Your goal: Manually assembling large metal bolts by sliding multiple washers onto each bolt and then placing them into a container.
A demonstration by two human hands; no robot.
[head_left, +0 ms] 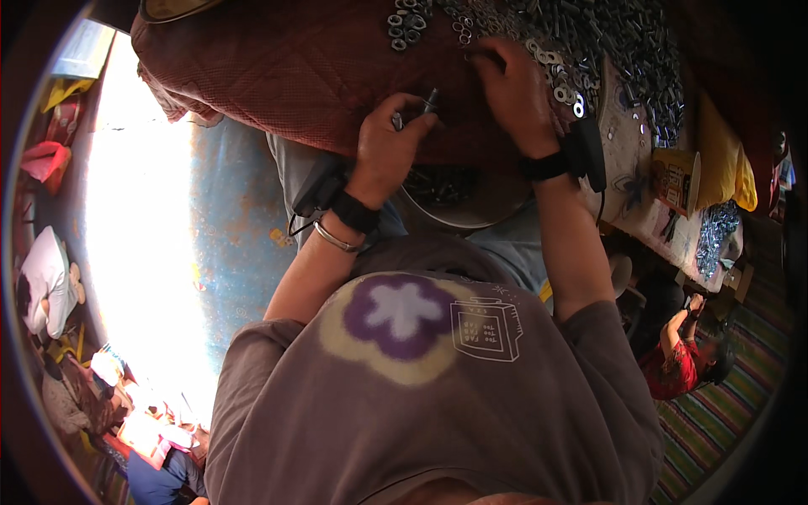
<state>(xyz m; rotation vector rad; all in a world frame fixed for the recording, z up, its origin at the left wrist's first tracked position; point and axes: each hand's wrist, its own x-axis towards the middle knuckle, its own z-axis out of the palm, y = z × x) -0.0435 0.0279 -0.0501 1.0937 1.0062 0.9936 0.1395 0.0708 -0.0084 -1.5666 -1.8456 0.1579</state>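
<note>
My left hand (390, 143) is closed around a short dark metal bolt (432, 101), whose end points up and away from me between thumb and fingers. Another bit of shiny metal shows by the curled fingers of that hand. Further right, my right hand (515, 97) bends its fingers in a pinch over the dark red cloth (278, 80). A small metal ring (467, 57) appears at its fingertips. Just beyond lie loose small rings (462, 29). Hex nuts (409, 23) form a group to their left, and flat washers (561, 76) lie right beside my right hand.
A big heap of dark metal sleeves or bolts (627, 50) covers the far right. Below my hands, a metal bowl (463, 220) with dark pieces rests at my lap. A yellow-brown box (676, 181) stands at right. Other people sit at lower right, one in a red top (673, 366), and lower left.
</note>
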